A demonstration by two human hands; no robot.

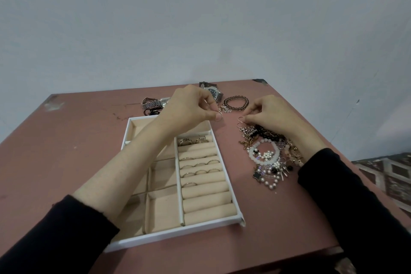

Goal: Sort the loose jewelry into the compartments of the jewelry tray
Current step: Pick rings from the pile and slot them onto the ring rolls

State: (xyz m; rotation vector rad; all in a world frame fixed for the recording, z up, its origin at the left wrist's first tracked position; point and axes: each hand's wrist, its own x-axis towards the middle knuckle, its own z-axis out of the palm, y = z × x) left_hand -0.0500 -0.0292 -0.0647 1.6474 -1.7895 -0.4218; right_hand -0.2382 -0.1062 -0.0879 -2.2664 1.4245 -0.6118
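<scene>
A white jewelry tray (231, 191) with beige lining lies in front of me; several rings sit in its right-hand ring rolls (200, 165), and the left compartments look bare. My left hand (189, 109) hovers over the tray's far right corner, pinching a small thin ring (219, 116) between thumb and forefinger. My right hand (266, 111) rests at the far end of a tangled pile of loose jewelry (270, 155) to the right of the tray, its fingertips pinching a thin hoop (240, 119) at the pile's edge.
Behind the tray lie a metal-band watch (153, 103), a dark-faced watch (211, 91) and a brown beaded bracelet (236, 103). The pink table (73, 140) ends against a pale wall; its right edge drops to a patterned floor (389, 176).
</scene>
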